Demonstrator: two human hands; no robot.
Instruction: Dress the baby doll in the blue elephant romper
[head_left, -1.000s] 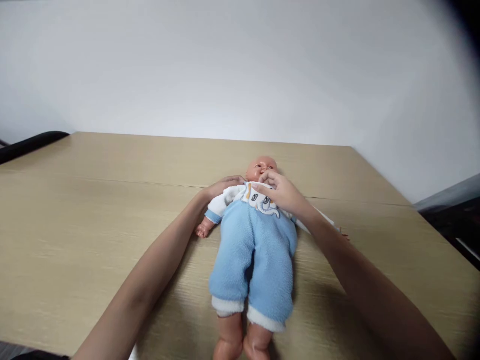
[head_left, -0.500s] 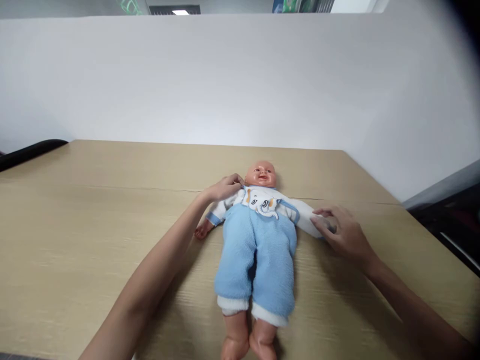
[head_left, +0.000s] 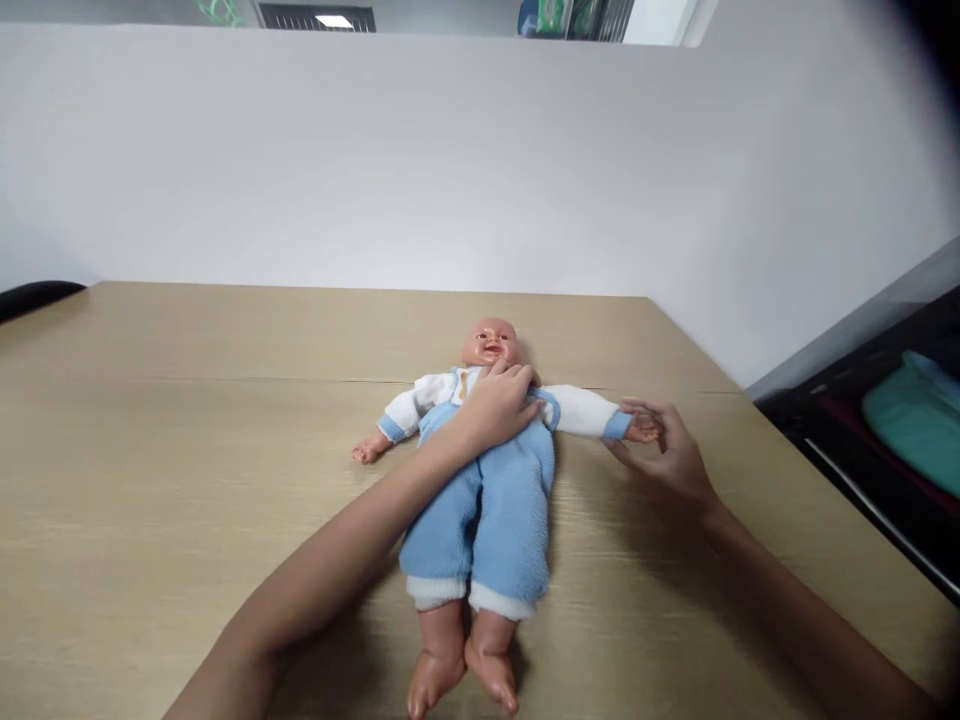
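Note:
A baby doll [head_left: 491, 345] lies on its back, its head toward the far side of the table. It wears a white long-sleeved top and fuzzy blue overalls [head_left: 510, 540]; its feet are bare. Across the upper chest, by the shoulder on the right, lies my left hand [head_left: 499, 405], fingers bent onto the clothing and hiding most of the elephant-face patch. The white sleeve [head_left: 583, 410] on the right stretches out sideways. My right hand [head_left: 671, 455] has its thumb and fingertips on either side of the blue cuff [head_left: 617, 425], with the doll's small hand [head_left: 643, 428] showing inside my grasp.
The doll lies on a light wooden table [head_left: 187, 480] with a seam across it. A pale wall [head_left: 450, 170] rises behind. At the right edge is a dark shelf or seat [head_left: 847, 440] carrying a teal cloth item [head_left: 915, 415]. A black curved edge [head_left: 37, 298] shows at left.
My left hand has moved from the doll's shoulder on the left onto its chest. At the right cuff, the doll's hand now shows beyond the sleeve. The camera view has turned slightly right.

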